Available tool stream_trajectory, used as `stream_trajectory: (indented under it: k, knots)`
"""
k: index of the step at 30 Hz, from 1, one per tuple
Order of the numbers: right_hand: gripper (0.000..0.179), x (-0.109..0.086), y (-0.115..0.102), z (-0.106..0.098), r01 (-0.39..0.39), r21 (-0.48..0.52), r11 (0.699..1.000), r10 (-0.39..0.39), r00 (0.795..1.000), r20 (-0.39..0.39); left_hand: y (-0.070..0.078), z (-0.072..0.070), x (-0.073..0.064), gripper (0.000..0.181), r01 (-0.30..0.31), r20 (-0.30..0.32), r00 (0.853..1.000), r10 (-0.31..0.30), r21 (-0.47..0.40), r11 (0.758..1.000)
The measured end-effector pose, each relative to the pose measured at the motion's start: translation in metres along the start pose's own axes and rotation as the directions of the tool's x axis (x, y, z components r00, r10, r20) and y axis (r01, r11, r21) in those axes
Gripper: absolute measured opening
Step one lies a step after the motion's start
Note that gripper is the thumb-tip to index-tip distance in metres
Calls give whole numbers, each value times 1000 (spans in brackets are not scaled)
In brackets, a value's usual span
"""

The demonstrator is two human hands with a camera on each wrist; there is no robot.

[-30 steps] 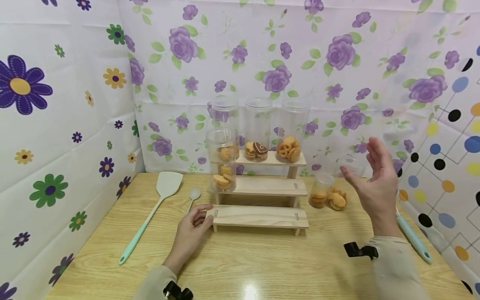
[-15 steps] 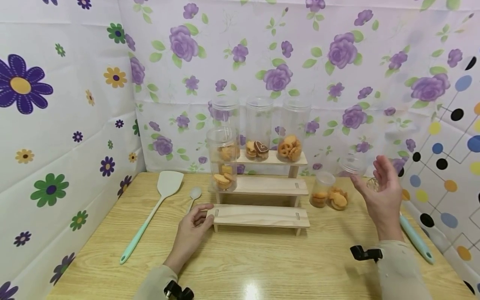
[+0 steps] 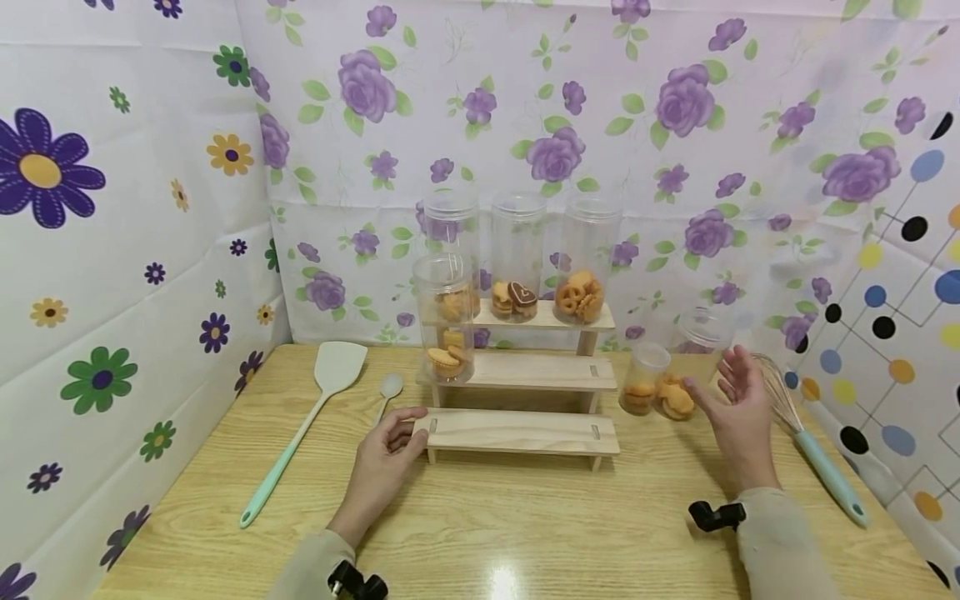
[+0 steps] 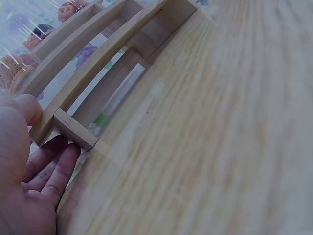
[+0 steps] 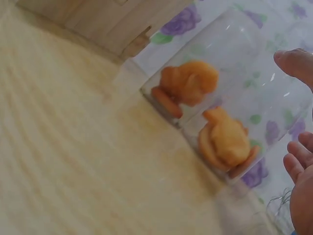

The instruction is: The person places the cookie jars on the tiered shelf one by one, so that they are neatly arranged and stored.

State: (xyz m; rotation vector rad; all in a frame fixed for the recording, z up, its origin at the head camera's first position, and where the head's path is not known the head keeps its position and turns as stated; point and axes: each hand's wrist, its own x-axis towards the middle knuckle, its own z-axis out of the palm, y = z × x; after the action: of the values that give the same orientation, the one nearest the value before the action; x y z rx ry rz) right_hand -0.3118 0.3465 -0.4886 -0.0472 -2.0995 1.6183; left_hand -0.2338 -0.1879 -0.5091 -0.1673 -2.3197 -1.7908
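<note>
At the left end of a three-step wooden display rack (image 3: 517,432), my left hand (image 3: 384,462) grips the lowest step. Its thumb lies over the board and its fingers bend beside the short leg (image 4: 74,129). My right hand (image 3: 738,417) is spread just right of a tall clear jar (image 3: 702,335) of biscuits (image 5: 226,139); a gap shows between thumb and fingers, and nothing is held. Against that jar's left side stands a shorter clear jar (image 3: 647,358), also with biscuits low inside.
Three tall biscuit jars (image 3: 518,242) line the top step; another jar (image 3: 442,308) is at the middle step's left end. A pale spatula (image 3: 303,433) and small spoon (image 3: 389,388) lie on the left. A whisk (image 3: 825,475) lies at right. Patterned cloths surround the wooden table (image 3: 480,525).
My right hand has come down and, in the last half second, moved left towards the tall jar, uncovering the whisk's wires. My left hand keeps its grip on the rack.
</note>
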Motion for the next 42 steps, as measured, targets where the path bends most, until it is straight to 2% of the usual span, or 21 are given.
stream_trajectory:
  k: [6,16,28,32,36,42]
  knots:
    - [101,-2,16,6,-43,0,999,43,999,28,0,0,0,31,3,-8,1000,-3,10,1000]
    - [93,0,22,18,-21,-48,999,23,999,47,1,0,0,30,1,-7,1000,-1,8,1000]
    - [81,-2,18,21,-21,-84,996,19,1000,-22,-2,0,2,30,10,-1,1000,-10,14,1000]
    - [79,-1,12,17,-55,-61,997,52,997,-57,-2,0,2,30,9,-2,1000,-9,12,1000]
    - [72,1,-2,12,-80,-26,996,77,994,-82,-2,1,1,31,0,-2,1000,0,12,1000]
    - [69,4,-24,7,-13,-3,1000,12,992,-123,-1,0,1,31,-1,-5,1000,1,5,1000]
